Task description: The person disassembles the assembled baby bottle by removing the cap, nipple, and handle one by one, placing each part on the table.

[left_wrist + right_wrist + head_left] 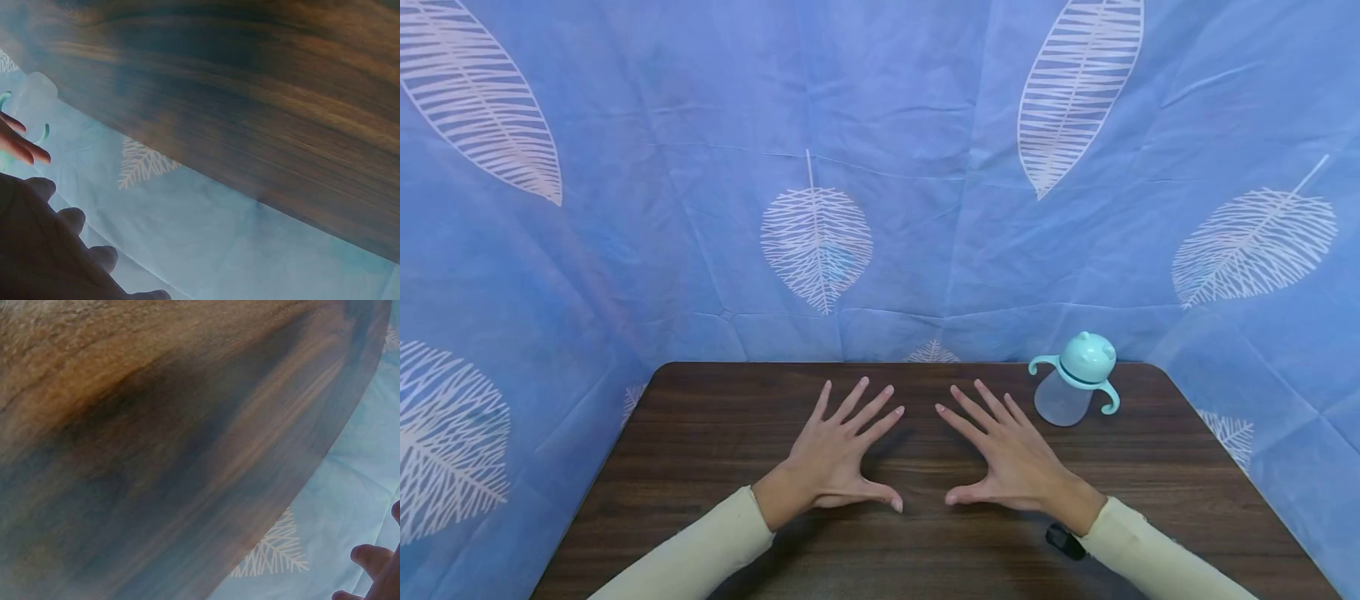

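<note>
Over the middle of the table, my left hand (831, 458) has its fingers spread and straight, holding nothing. Facing it, my right hand (1018, 458) is spread the same way, also with nothing in it; a gap separates the two thumbs. Behind and to the right of the right hand stands a baby bottle (1063, 396), upright, with a clear body, a mint-green cap and two curved side handles. The left wrist view shows the left hand's fingers (72, 220) dark at the lower left. In the right wrist view, a few right-hand fingers (372, 557) enter at the lower right corner.
A dark brown wooden table (715, 417) with rounded far corners lies beneath the hands. Blue cloth (910, 233) printed with white leaves hangs behind it and along both sides. A black device (1064, 542) sits at the right wrist, under the cream sleeve (1150, 546).
</note>
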### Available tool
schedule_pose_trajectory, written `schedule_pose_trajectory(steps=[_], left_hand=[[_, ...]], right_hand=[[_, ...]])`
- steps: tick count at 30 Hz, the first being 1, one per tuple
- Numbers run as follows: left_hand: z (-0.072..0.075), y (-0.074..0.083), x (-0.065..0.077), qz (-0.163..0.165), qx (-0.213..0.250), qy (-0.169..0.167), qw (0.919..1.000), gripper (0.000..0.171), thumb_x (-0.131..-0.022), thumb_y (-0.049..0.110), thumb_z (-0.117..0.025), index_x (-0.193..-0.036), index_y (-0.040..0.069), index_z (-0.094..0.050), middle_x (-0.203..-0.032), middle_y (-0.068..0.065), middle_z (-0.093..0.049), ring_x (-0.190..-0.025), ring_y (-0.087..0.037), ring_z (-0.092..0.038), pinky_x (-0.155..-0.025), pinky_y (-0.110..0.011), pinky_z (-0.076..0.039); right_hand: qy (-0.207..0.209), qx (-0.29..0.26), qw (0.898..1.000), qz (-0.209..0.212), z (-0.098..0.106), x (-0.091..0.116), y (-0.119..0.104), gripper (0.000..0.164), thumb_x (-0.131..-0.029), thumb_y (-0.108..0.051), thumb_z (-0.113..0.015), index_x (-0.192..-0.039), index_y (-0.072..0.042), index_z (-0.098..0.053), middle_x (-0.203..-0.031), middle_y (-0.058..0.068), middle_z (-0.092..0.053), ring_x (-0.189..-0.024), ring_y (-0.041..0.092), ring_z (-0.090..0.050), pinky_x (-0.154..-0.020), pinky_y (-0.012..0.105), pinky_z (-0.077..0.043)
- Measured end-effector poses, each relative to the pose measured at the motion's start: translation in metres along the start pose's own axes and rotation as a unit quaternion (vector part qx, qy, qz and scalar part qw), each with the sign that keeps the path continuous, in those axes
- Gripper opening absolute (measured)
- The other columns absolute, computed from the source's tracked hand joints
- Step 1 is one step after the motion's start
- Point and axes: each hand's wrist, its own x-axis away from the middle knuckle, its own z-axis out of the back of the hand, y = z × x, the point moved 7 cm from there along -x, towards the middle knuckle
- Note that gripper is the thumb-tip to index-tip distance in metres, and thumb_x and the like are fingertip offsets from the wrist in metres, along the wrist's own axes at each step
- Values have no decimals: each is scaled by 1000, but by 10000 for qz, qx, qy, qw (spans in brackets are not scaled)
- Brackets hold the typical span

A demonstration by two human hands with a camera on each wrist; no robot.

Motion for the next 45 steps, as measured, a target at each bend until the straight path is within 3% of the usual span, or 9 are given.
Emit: schedule_pose_trajectory(steps=[13, 21, 26, 45], left_hand=[[2, -11, 17, 121, -61, 325, 9994, 127, -75, 100, -64, -176, 32, -30, -184, -1, -15, -168, -36, -15, -124, -77, -21], [6, -13, 21, 32, -100, 548, 9984, 128, -73, 99, -68, -175, 30, -34, -184, -3, -19, -167, -37, -19, -122, -78, -25], [7, -13, 20, 28, -75, 642, 9979, 129, -72, 99, -69, -175, 29, -34, -183, -3, -20, -167, -37, -19, -122, -78, -25], [15, -5, 3, 103, 176, 467, 9987, 129, -75, 99, -65, -177, 31, -26, -185, 0, -12, -169, -36, -12, -125, -77, -19]], right_hand=[[48, -20, 9999, -109, 2, 8, 6, 119, -83, -100, -56, -176, -32, -30, -182, 8, -23, -165, 47, -20, -118, 81, -30], [141, -98, 9998, -94, 5, 12, 9, 118, -83, -98, -57, -177, -33, -28, -182, 8, -24, -164, 49, -21, -116, 82, -31], [135, -128, 9998, -90, 7, 12, 9, 117, -84, -98, -57, -177, -33, -27, -182, 8, -24, -164, 49, -21, -116, 82, -31], [290, -261, 9990, -214, 20, 8, 16, 116, -85, -94, -62, -177, -31, -28, -182, 8, -24, -163, 49, -22, -119, 80, -29]])
